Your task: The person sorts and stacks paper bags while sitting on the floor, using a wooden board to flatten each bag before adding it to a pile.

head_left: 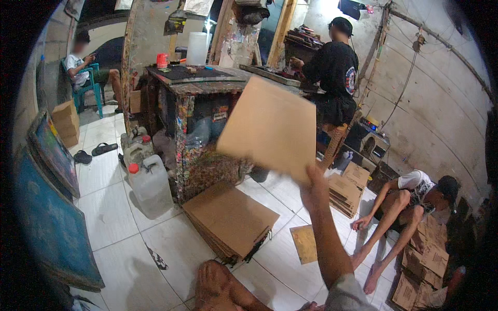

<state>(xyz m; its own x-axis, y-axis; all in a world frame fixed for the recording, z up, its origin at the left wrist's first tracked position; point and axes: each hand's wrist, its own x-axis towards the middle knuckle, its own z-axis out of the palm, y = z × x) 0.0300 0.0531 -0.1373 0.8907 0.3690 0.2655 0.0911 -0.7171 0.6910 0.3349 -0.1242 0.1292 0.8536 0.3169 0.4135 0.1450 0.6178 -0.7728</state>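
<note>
My right hand (312,184) is raised in front of me, its fingers closed on the lower corner of a flat brown cardboard sheet (272,127). The sheet is tilted, slightly blurred, and covers part of the workbench behind it. Below and to the left, a stack of brown cardboard sheets (231,217) lies on the tiled floor. A smaller yellowish-brown flat piece (304,243) rests on the tiles beside my right forearm. I cannot make out my left hand; my bent knee (218,282) shows at the lower edge, with a bit of skin near it too cropped to identify.
A paint-crusted workbench (181,135) stands ahead, with plastic jerrycans (150,186) beside it. Framed screens (49,217) lean at left. One person (337,67) stands at the back; another (415,197) sits at right among cardboard piles (423,259). A third (80,67) sits far left.
</note>
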